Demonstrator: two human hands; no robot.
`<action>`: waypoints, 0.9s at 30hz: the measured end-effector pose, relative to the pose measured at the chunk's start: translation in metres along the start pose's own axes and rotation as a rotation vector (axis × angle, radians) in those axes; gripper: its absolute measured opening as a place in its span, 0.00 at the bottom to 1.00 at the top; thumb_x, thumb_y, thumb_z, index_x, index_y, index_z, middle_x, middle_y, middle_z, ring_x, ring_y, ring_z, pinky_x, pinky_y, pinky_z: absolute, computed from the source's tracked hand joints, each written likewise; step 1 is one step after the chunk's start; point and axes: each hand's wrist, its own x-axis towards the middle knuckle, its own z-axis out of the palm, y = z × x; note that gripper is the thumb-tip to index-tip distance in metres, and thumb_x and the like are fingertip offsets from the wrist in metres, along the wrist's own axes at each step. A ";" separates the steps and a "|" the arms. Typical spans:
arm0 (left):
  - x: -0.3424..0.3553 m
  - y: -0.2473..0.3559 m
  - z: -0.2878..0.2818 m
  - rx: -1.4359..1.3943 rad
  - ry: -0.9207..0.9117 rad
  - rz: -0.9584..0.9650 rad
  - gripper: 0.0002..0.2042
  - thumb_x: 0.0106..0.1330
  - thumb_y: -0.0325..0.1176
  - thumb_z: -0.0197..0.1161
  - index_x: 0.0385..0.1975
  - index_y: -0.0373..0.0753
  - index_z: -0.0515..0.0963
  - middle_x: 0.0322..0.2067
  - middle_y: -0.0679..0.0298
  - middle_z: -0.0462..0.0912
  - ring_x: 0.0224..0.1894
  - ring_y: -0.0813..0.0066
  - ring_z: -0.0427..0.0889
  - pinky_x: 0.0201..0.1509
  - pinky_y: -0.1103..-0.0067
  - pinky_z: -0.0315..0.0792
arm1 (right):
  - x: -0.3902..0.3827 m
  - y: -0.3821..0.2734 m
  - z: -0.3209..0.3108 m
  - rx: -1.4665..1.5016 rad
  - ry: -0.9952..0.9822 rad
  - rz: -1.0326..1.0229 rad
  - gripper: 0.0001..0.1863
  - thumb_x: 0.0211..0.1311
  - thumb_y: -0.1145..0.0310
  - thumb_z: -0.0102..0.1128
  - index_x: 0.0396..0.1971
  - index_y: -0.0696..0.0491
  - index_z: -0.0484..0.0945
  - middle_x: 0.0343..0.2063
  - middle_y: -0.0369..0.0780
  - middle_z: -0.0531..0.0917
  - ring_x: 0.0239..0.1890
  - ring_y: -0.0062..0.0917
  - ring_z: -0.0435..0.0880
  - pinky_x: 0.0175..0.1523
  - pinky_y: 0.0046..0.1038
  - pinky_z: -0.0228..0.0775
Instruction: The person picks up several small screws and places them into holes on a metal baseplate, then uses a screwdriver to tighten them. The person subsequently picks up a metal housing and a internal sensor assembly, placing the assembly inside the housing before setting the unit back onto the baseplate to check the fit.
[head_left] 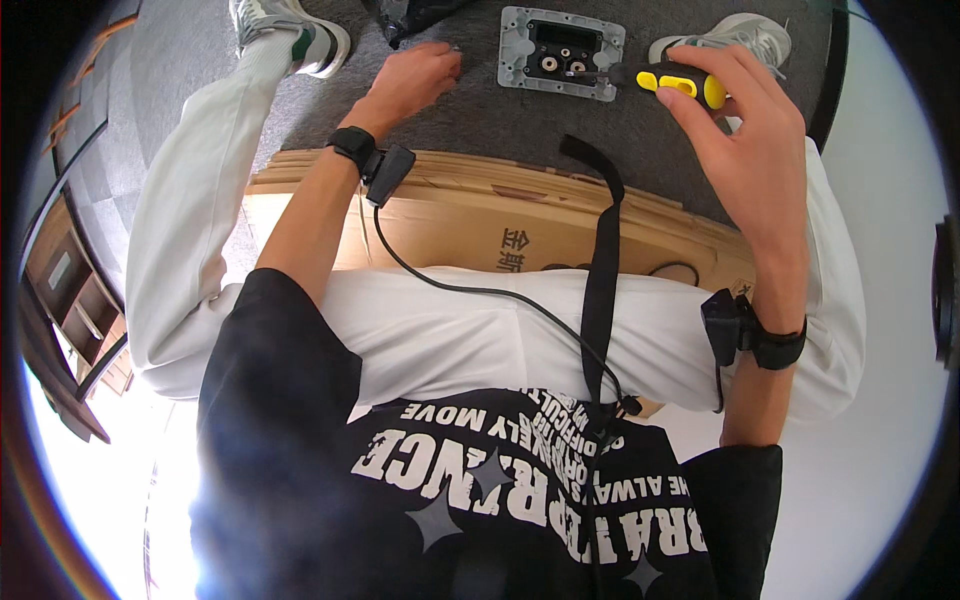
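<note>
My right hand is wrapped round the yellow and black handle of a screwdriver. The shaft points left and its tip lies over a grey metal housing, a rectangular plate with corner holes and a dark recess. Round metallic parts sit inside that recess, close to the tip; whether they touch cannot be made out. Left of the housing, my left hand is low over the dark surface with its fingers drawn together. A small something may be at its fingertips, too small to name.
A black plastic bag lies beyond my left hand. Stacked flat cardboard is between my legs and the grey floor. A black strap and a cable hang in front of me. My shoes flank the work area.
</note>
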 end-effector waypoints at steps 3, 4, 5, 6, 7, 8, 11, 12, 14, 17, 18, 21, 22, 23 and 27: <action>0.001 0.000 0.001 0.007 0.025 -0.038 0.06 0.63 0.32 0.65 0.36 0.43 0.77 0.36 0.63 0.79 0.43 0.56 0.81 0.42 0.63 0.78 | 0.001 -0.005 -0.006 -0.033 -0.073 0.063 0.14 0.60 0.72 0.69 0.45 0.55 0.82 0.34 0.36 0.81 0.33 0.23 0.79 0.34 0.21 0.71; 0.002 0.000 0.002 0.026 0.058 -0.061 0.06 0.63 0.33 0.65 0.37 0.43 0.77 0.36 0.63 0.79 0.43 0.56 0.81 0.41 0.63 0.78 | 0.000 -0.005 -0.006 -0.033 -0.071 0.063 0.14 0.60 0.72 0.69 0.45 0.55 0.82 0.34 0.36 0.81 0.33 0.23 0.79 0.34 0.21 0.71; 0.002 -0.001 0.002 0.027 0.058 -0.060 0.06 0.63 0.33 0.65 0.37 0.43 0.77 0.36 0.63 0.79 0.43 0.56 0.81 0.41 0.63 0.78 | 0.000 -0.005 -0.005 -0.045 -0.057 0.034 0.13 0.60 0.72 0.69 0.45 0.54 0.82 0.34 0.36 0.81 0.33 0.22 0.78 0.33 0.21 0.71; 0.003 -0.002 0.003 0.025 0.080 -0.058 0.06 0.64 0.34 0.65 0.37 0.43 0.76 0.35 0.63 0.80 0.42 0.56 0.81 0.41 0.63 0.78 | -0.001 -0.004 -0.005 -0.057 -0.043 0.004 0.13 0.60 0.72 0.69 0.45 0.54 0.83 0.34 0.36 0.81 0.33 0.22 0.78 0.33 0.22 0.71; 0.004 -0.002 0.003 0.021 0.101 -0.055 0.07 0.64 0.35 0.65 0.37 0.43 0.76 0.35 0.63 0.80 0.42 0.56 0.81 0.40 0.63 0.78 | -0.001 -0.005 -0.005 -0.057 -0.043 0.005 0.13 0.60 0.72 0.69 0.45 0.54 0.83 0.34 0.36 0.81 0.33 0.22 0.78 0.33 0.22 0.71; 0.004 -0.002 0.003 0.021 0.101 -0.055 0.07 0.64 0.35 0.65 0.37 0.43 0.76 0.35 0.63 0.80 0.42 0.56 0.81 0.40 0.63 0.78 | -0.001 -0.005 -0.005 -0.054 -0.050 0.012 0.13 0.59 0.72 0.69 0.45 0.54 0.83 0.34 0.36 0.81 0.33 0.22 0.78 0.33 0.22 0.71; 0.002 -0.004 0.007 0.015 0.068 -0.093 0.07 0.64 0.36 0.65 0.37 0.44 0.76 0.36 0.63 0.81 0.42 0.57 0.82 0.40 0.64 0.78 | 0.000 -0.007 -0.004 -0.052 -0.052 0.017 0.14 0.59 0.72 0.70 0.45 0.54 0.83 0.34 0.36 0.81 0.34 0.22 0.78 0.33 0.22 0.71; 0.001 -0.005 0.008 0.009 0.086 -0.078 0.07 0.64 0.36 0.65 0.37 0.44 0.76 0.36 0.63 0.81 0.42 0.58 0.82 0.40 0.64 0.77 | -0.001 -0.008 -0.004 -0.052 -0.046 0.013 0.14 0.59 0.72 0.70 0.45 0.54 0.83 0.34 0.36 0.81 0.34 0.22 0.79 0.33 0.21 0.72; 0.001 -0.006 0.010 0.002 0.104 -0.062 0.07 0.64 0.36 0.65 0.37 0.44 0.76 0.36 0.63 0.81 0.41 0.58 0.82 0.39 0.64 0.77 | -0.001 -0.007 -0.003 -0.046 -0.046 0.013 0.14 0.58 0.73 0.70 0.45 0.54 0.83 0.34 0.36 0.81 0.34 0.22 0.79 0.34 0.21 0.72; 0.000 -0.006 0.010 -0.019 0.087 -0.094 0.08 0.64 0.37 0.66 0.38 0.44 0.76 0.35 0.63 0.81 0.41 0.57 0.82 0.38 0.64 0.77 | -0.002 -0.004 -0.001 -0.029 -0.050 0.015 0.14 0.58 0.73 0.70 0.46 0.54 0.83 0.35 0.36 0.81 0.34 0.23 0.79 0.35 0.21 0.73; 0.000 -0.005 0.010 -0.019 0.092 -0.097 0.09 0.64 0.37 0.66 0.38 0.44 0.75 0.35 0.63 0.81 0.40 0.57 0.82 0.38 0.64 0.76 | -0.002 -0.003 -0.001 -0.020 -0.053 0.018 0.14 0.58 0.73 0.70 0.46 0.54 0.83 0.35 0.36 0.81 0.34 0.23 0.79 0.36 0.21 0.73; -0.003 -0.007 0.010 -0.025 0.119 -0.100 0.10 0.64 0.38 0.66 0.40 0.45 0.74 0.35 0.63 0.81 0.40 0.57 0.82 0.38 0.64 0.76 | 0.001 -0.008 0.001 -0.035 -0.067 0.020 0.14 0.58 0.73 0.69 0.46 0.54 0.83 0.35 0.36 0.82 0.34 0.23 0.79 0.36 0.21 0.73; -0.002 -0.008 0.009 -0.027 0.130 -0.092 0.10 0.64 0.38 0.66 0.40 0.45 0.74 0.35 0.63 0.81 0.40 0.57 0.82 0.38 0.64 0.76 | 0.000 -0.006 0.001 -0.035 -0.067 0.019 0.14 0.58 0.73 0.69 0.46 0.54 0.83 0.35 0.36 0.82 0.34 0.23 0.79 0.36 0.21 0.73; -0.002 -0.008 0.009 -0.027 0.131 -0.093 0.10 0.64 0.38 0.66 0.40 0.45 0.74 0.35 0.63 0.81 0.40 0.57 0.82 0.38 0.64 0.76 | -0.002 -0.003 0.002 -0.015 -0.051 0.025 0.15 0.58 0.74 0.69 0.46 0.54 0.83 0.35 0.36 0.82 0.34 0.23 0.79 0.36 0.21 0.73; -0.002 -0.013 0.010 -0.039 0.136 -0.091 0.10 0.64 0.38 0.66 0.40 0.45 0.74 0.35 0.63 0.80 0.41 0.57 0.81 0.40 0.64 0.76 | 0.000 -0.002 0.003 -0.024 -0.012 -0.011 0.13 0.56 0.71 0.71 0.41 0.56 0.82 0.33 0.39 0.80 0.28 0.28 0.83 0.34 0.24 0.78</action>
